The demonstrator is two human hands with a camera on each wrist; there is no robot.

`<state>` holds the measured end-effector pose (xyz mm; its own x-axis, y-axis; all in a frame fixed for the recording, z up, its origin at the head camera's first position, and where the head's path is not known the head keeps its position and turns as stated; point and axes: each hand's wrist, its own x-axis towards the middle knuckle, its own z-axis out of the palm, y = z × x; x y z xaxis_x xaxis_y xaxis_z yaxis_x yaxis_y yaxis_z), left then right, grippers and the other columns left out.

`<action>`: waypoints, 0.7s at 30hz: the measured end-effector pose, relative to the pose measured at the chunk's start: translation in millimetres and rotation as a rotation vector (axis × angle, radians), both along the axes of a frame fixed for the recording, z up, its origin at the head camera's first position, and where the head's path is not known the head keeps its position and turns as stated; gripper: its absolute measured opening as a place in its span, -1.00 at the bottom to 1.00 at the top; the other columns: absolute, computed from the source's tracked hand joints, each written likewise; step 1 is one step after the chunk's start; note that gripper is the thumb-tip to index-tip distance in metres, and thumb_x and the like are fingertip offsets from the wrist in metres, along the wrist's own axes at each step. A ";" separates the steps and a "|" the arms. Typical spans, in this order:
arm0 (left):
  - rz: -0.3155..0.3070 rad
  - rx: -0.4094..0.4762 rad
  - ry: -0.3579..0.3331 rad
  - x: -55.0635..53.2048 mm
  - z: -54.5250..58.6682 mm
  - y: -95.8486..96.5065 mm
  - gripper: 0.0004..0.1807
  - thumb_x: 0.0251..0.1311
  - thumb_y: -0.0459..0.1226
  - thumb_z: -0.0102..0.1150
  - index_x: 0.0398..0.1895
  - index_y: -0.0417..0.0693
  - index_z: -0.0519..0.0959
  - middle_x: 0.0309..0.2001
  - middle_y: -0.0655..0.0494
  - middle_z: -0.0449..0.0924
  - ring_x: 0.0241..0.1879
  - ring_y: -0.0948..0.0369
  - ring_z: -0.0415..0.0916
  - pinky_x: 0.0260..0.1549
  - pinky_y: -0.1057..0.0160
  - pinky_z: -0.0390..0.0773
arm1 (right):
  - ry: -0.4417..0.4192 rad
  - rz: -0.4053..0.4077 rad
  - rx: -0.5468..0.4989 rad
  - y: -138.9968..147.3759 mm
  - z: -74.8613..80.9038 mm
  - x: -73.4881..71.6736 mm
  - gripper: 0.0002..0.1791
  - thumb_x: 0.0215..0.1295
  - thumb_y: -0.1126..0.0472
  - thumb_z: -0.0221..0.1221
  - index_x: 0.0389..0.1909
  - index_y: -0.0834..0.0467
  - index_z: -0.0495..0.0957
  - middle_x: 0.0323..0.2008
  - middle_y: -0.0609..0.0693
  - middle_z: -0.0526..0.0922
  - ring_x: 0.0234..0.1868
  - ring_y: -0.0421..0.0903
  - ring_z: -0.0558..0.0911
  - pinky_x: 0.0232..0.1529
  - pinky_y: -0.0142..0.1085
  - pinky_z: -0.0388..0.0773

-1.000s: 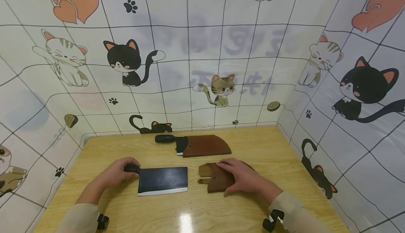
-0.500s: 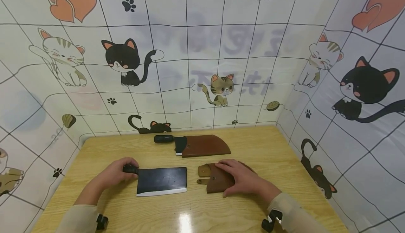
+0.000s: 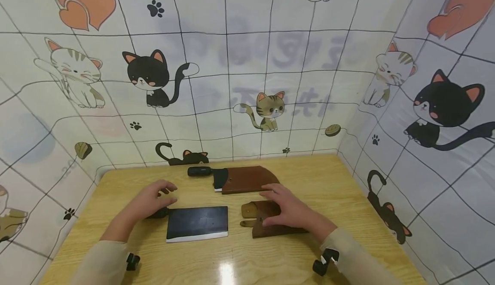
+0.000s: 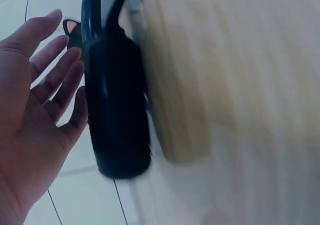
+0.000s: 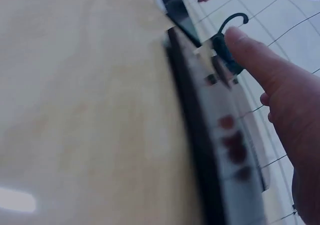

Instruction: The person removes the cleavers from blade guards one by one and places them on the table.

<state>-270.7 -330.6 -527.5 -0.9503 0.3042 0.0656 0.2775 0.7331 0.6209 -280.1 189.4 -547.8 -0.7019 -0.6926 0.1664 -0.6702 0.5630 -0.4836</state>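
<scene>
Cleaver [image 3: 197, 222]: unsheathed, flat on table [image 3: 185, 263], left of ctr. Pale cutting edge faces near edge (out of view); square blade end twd right edge.
Handle [image 4: 117, 107]: black, twd left edge; partly hidden behind L hand in head view.
Cleaver handling (est.): prob. heavy & stiff, wt. in blade; face likely smooth, could slip. Take by handle; keep fingers off pale edge.
L hand [image 3: 148, 199]: over/beside handle; fingers loosely bent, thumb apart, nothing gripped. Exact contact: can't tell.
R hand [image 3: 288, 207]: over sheath; thumb & fingers spread, no grip seen. Contact w/ sheath n/c; right wrist view blurred, most fingers hidden.
Sheath [image 3: 276, 231]: brown, flat, right of cleaver, short gap btwn. Two tabs [image 3: 248, 210] at left end. Est. light, somewhat bendy, not fragile; hold by long sides, clear of tabs.
Sheathed knife [image 3: 249, 179]: behind both, twd far edge; brown cover on most of blade, black grip [image 3: 199, 171] pointing twd left edge.
In the way: R hand masks much of sheath; L hand masks part of handle; sheathed knife limits room twd far edge.
Backdrop [image 3: 209, 61]: cat-print, rises at far edge & both sides.
</scene>
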 end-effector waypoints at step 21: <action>-0.100 -0.094 0.164 -90.4 11.7 82.9 -0.53 0.42 -0.19 0.53 0.30 -0.17 0.69 0.32 -0.14 0.64 0.35 -0.24 0.52 0.33 -0.36 0.49 | -0.021 -0.094 0.111 -66.4 17.2 -94.6 0.10 0.34 -0.40 0.46 0.68 0.16 0.35 0.65 0.18 0.31 0.69 0.22 0.22 0.63 0.21 0.21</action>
<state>-361.1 -247.7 -515.9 -0.8943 0.4082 0.1834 0.4430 0.7495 0.4920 -374.8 123.0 -530.6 -0.7667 -0.6373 0.0773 -0.6028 0.6734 -0.4280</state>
